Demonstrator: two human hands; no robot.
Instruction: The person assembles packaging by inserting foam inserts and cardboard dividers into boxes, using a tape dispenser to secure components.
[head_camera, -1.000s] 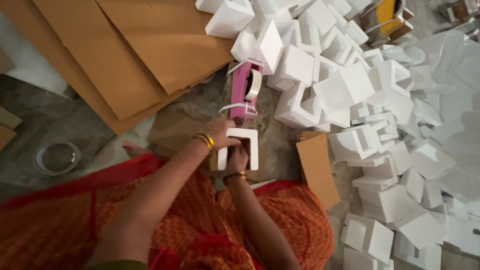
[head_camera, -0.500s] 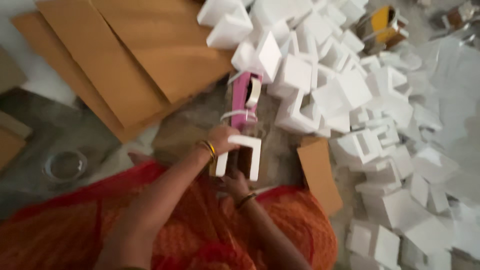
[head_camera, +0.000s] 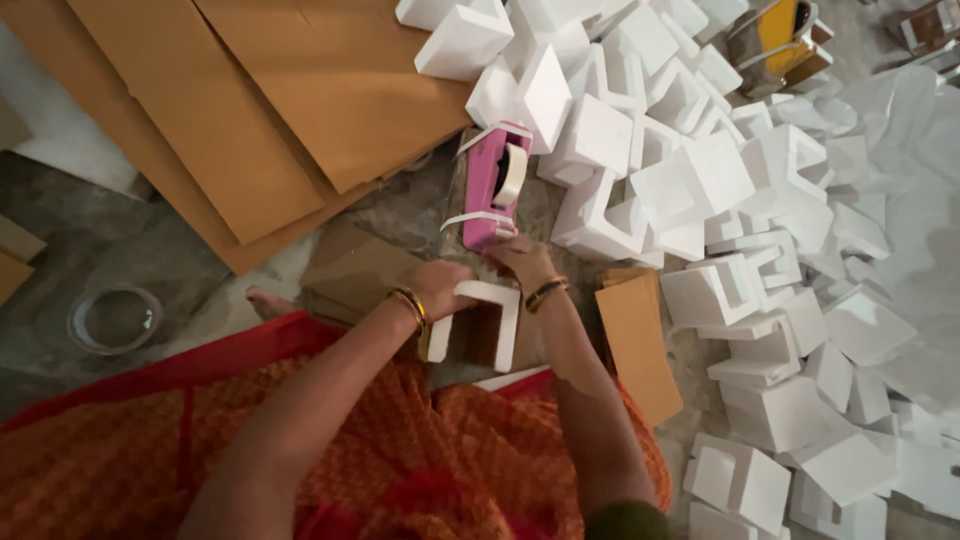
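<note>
My left hand (head_camera: 440, 287) grips the top left corner of a white U-shaped foam piece (head_camera: 497, 312) that stands on the floor in front of my lap. A brown cardboard piece shows inside the foam's opening. My right hand (head_camera: 520, 262) reaches just past the foam, its fingers curled on the near end of a pink tape dispenser (head_camera: 492, 185). The dispenser lies on the floor with a roll of pale tape in it. Both wrists wear gold bangles.
Large brown cardboard sheets (head_camera: 250, 120) lie at upper left. A big heap of white foam pieces (head_camera: 700, 190) fills the right side. A small cardboard piece (head_camera: 635, 340) lies by my right arm. A clear tape roll (head_camera: 113, 320) sits at left, and my orange garment (head_camera: 150, 450) covers the bottom.
My right hand has left the lower side of the foam piece and moved up to the pink tape dispenser. My left hand has kept its hold on the foam.
</note>
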